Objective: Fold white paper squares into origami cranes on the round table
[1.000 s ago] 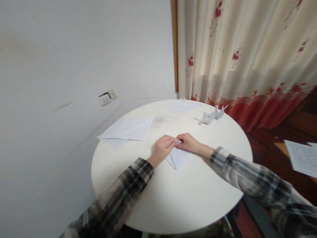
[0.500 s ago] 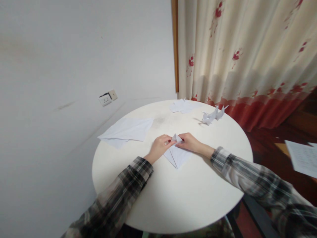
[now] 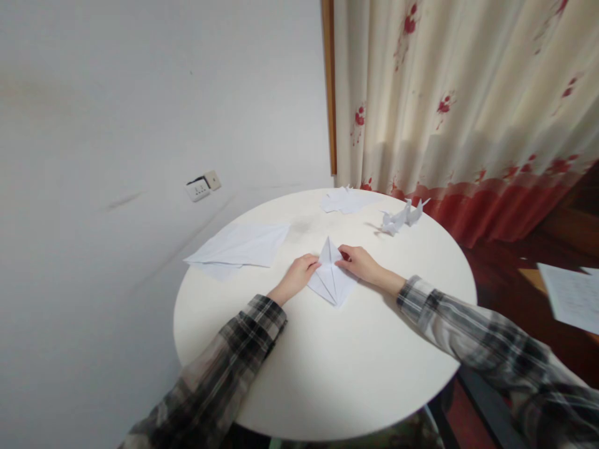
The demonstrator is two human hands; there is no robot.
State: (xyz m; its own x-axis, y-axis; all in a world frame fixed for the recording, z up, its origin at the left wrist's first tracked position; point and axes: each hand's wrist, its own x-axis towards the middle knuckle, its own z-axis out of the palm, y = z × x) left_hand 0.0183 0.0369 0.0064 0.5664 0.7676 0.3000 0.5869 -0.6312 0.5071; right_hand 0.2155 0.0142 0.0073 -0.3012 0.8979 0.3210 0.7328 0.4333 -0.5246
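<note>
Between my hands a folded sheet of white paper [image 3: 331, 280] lies on the round white table [image 3: 318, 368]. Its creases run down to a point near me, and a narrow tip stands out at the far end. My left hand [image 3: 300, 273] pinches the paper's left edge between thumb and fingers. On the opposite edge my right hand [image 3: 359, 262] has its fingers closed on the paper, just below the tip. Both sleeves are checked in black, grey and white.
Folded paper cranes [image 3: 400, 218] stand at the table's back right. Loose white paper [image 3: 344, 200] lies at the far edge, and larger sheets [image 3: 243, 244] at the left. A wall socket [image 3: 199, 189] is beyond, with a flowered curtain [image 3: 444, 125] behind the table.
My hands have moved apart to the paper's two sides. The far flap, folded short between my fingers before, now extends as a long pointed tip.
</note>
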